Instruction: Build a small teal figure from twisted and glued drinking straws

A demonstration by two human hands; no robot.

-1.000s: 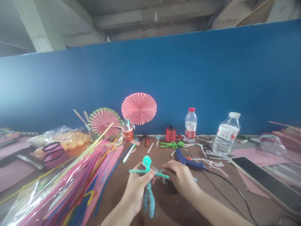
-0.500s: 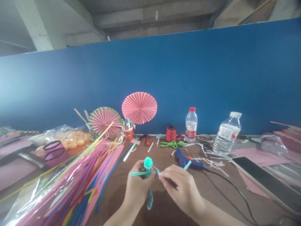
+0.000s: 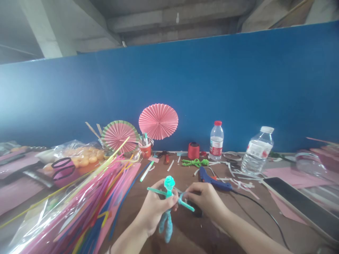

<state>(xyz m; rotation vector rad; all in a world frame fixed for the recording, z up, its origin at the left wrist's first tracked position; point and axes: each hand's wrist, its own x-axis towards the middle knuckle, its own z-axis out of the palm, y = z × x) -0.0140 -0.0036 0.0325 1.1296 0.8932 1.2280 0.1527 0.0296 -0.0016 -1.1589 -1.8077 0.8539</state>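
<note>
A turquoise pipe-cleaner doll (image 3: 169,183) stands upright between my hands, with a coiled round head, two straight arms and two fuzzy legs hanging down. My left hand (image 3: 156,206) is closed around its body, the thumb pressing on the front below the head. One stiff arm points left past my fingers, and the other slants down to the right. My right hand (image 3: 203,199) pinches a light blue pipe cleaner (image 3: 181,197) that loops round the base of the right-hand arm. My fingers hide part of that strand.
Bundled colourful pipe cleaners (image 3: 90,208) in clear plastic cover the left. Behind my hands are a blue glue gun (image 3: 215,180), a green pipe-cleaner piece (image 3: 195,162), a red spool (image 3: 193,151) and water bottles (image 3: 216,141). A phone (image 3: 299,201) lies right; pink paper fans (image 3: 159,121) stand behind.
The doll has turned a little, so both legs and the right-hand arm now show. My right hand has shifted slightly, and the light blue strand now curls around that arm.
</note>
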